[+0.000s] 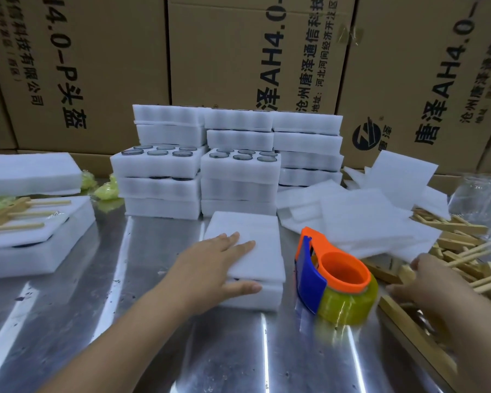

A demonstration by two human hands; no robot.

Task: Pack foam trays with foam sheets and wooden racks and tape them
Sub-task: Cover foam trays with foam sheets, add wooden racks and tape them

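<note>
Left hand: fingers flat and relaxed, pressing the thin white foam sheet onto the white foam tray mid-table, probably to stop it sliding.
Orange-and-blue tape dispenser: just beside the tray, handy for sealing.
Right hand: blurred at the pale wooden racks; I cannot tell whether it grasps one.

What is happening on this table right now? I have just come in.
A person packs foam trays at a metal table. The left hand rests flat on a foam sheet that covers the foam tray in front. The right hand reaches into the pile of wooden racks on the right; blur hides whether it grips one. The tape dispenser stands untouched between the hands. Stacked trays wait behind.
</note>
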